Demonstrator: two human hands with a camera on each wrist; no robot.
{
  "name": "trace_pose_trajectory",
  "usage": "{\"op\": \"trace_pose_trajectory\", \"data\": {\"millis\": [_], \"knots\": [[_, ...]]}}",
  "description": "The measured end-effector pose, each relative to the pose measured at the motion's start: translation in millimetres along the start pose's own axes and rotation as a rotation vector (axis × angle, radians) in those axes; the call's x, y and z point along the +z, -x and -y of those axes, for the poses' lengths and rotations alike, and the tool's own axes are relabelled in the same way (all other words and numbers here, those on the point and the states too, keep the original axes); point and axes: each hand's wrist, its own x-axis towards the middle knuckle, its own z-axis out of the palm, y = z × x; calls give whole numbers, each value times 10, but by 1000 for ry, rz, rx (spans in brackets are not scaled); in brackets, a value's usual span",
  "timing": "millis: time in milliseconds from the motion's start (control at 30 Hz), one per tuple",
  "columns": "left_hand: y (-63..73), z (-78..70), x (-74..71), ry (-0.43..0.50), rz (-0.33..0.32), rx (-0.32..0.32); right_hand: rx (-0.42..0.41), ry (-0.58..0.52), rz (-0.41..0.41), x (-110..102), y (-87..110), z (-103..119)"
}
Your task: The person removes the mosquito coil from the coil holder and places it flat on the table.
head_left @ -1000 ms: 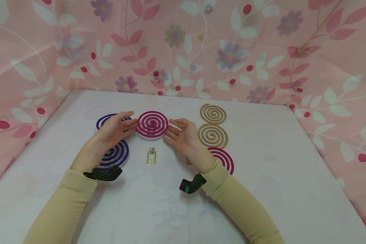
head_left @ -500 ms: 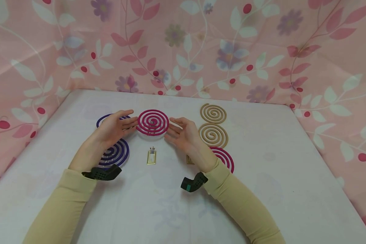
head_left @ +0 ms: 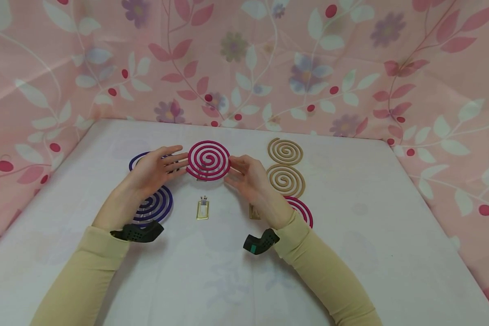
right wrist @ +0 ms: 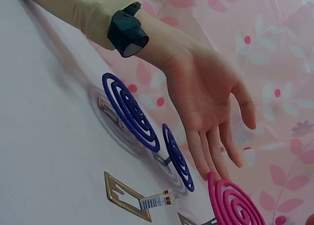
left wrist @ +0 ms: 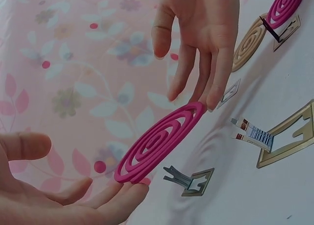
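A pink mosquito coil (head_left: 208, 160) is off the table, carried level between both hands. In the left wrist view, the straight fingertips of my left hand (head_left: 152, 170) lie under its near edge, thumb apart. My right hand (head_left: 248, 179) touches the opposite edge with extended fingertips, its thumb also apart. Beneath the coil a small grey metal coil stand (left wrist: 198, 183) with an upright fork sits on the table. Nearer me lies a gold-rimmed stand (head_left: 198, 211) with a printed strip on its raised prong.
Two dark blue coils (head_left: 163, 210) stand at left, partly behind my left hand and wrist. Two tan coils (head_left: 286, 156) are at right, one behind the other, with a second pink coil (head_left: 305, 212) in front. Another stand (head_left: 254, 212) is partly covered by my right wrist. Floral cloth hangs behind.
The pink coil has risen and shifted slightly right, away from the stand beneath it. Both hands have moved with it, the right one a little up and right.
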Motion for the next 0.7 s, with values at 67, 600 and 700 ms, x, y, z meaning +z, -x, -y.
{"op": "trace_pose_trajectory", "data": {"millis": [67,600,700], "knots": [[-2,2,8,-7,-9,2,-6,8,-1,0,5,14],[-5,24,93,15,-50,29,-14,14,-7,-43,-10,149],[-1,32,117,28,-57,30,-9,10,-3,-59,-13,161]]}}
